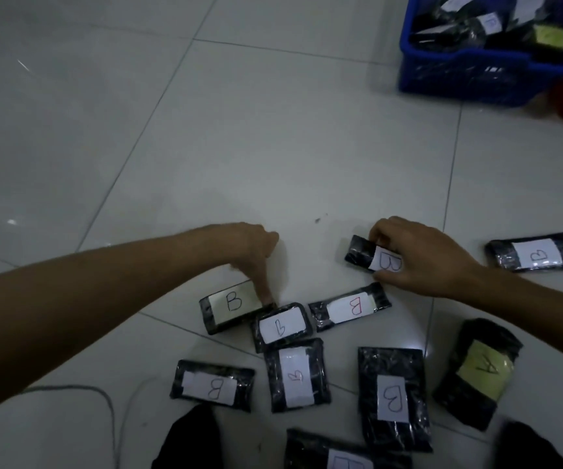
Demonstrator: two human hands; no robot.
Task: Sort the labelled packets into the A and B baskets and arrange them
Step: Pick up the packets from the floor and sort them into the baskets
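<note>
Your right hand (418, 257) pinches a B packet (371, 257) at centre right; your left hand (256, 255) fingers another packet (227, 306), grip unclear. Bare floor (239, 130) stretches toward the blue basket (469, 76), upper right.

Blue basket (459, 79) running off the top edge, its contents blurring together, bottom packet (344, 451) being cut by the lower edge, right hand (418, 255) covering part of a B packet (371, 257)
</note>
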